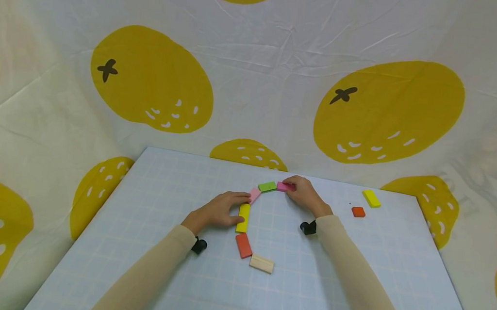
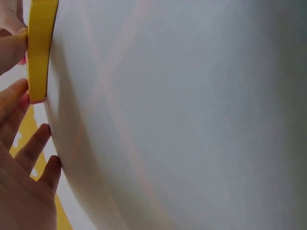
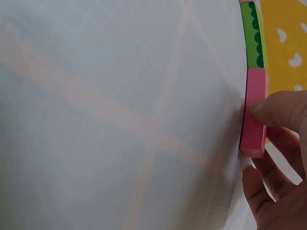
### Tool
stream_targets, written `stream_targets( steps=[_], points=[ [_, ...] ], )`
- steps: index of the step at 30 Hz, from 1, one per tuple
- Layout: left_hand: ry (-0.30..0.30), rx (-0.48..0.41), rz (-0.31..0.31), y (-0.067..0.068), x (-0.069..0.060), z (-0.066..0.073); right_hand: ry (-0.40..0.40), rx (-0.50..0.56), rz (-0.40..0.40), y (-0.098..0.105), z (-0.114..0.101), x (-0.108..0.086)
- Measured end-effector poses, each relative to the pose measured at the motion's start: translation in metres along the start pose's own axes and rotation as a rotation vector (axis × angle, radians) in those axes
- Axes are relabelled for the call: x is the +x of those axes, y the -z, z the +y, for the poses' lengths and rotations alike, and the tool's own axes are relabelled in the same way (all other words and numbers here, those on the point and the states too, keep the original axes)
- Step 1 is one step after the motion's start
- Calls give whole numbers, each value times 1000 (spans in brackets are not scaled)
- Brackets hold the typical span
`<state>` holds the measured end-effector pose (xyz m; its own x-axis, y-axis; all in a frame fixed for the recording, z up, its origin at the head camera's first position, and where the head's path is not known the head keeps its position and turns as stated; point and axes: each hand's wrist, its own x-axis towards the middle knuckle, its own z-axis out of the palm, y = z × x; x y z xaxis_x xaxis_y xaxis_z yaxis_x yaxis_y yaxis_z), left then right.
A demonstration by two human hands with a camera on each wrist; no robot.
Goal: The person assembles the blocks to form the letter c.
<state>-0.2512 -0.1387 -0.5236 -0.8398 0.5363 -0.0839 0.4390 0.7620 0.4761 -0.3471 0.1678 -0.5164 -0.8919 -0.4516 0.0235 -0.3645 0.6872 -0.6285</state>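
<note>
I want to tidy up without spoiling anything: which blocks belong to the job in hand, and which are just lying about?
Job in hand, the curved row:
bright pink block, pinched by the right hand
green block
pale pink block
yellow block, touched by the left hand
red block
plain wooden block

Lying apart, perhaps spares:
far-right yellow block
orange-red block

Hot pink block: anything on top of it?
Just the right hand, partly covering the hot pink block in the head view. The end by the green block is bare. The surface beneath the hand and the block's underside can't be seen.
</note>
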Motion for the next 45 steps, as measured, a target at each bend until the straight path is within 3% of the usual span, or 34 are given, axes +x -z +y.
stream_targets(
  steps=[8, 26, 36, 45],
  points=[
    [-1, 7, 2, -1, 2, -1, -63, 9, 10, 5, 7, -4],
    [-15, 9, -2, 0, 2, 0, -257, 23, 34, 40, 33, -31],
    [-34, 11, 9, 1, 1, -1, -266, 11, 99, 62, 51, -48],
    [-23, 3, 6, 0, 0, -1, -279, 1, 212, 81, 75, -71]
  ],
)
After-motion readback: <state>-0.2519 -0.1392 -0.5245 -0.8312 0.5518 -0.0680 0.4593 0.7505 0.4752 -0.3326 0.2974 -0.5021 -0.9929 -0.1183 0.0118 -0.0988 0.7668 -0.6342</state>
